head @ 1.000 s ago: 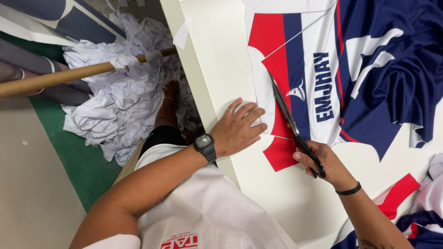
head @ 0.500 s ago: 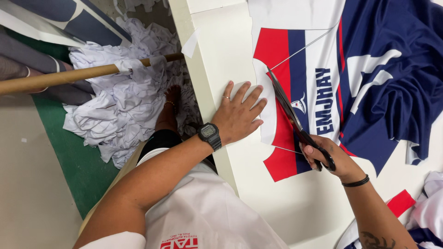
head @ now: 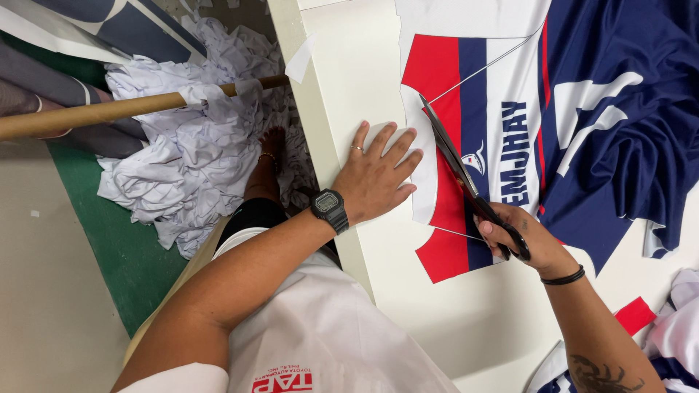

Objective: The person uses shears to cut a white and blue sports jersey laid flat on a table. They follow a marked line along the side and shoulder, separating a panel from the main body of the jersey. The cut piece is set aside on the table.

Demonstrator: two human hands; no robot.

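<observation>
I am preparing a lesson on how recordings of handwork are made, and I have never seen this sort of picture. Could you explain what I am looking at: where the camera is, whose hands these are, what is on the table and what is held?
The camera sits on the person's head and looks down, so both arms are the person's own. A white table carries printed cloth in red, white and navy. The left hand, with a black wristwatch on its wrist, lies flat, pressing the material down. The right hand holds black scissors, blades on the red part. Crumpled white scraps lie on the floor.
</observation>
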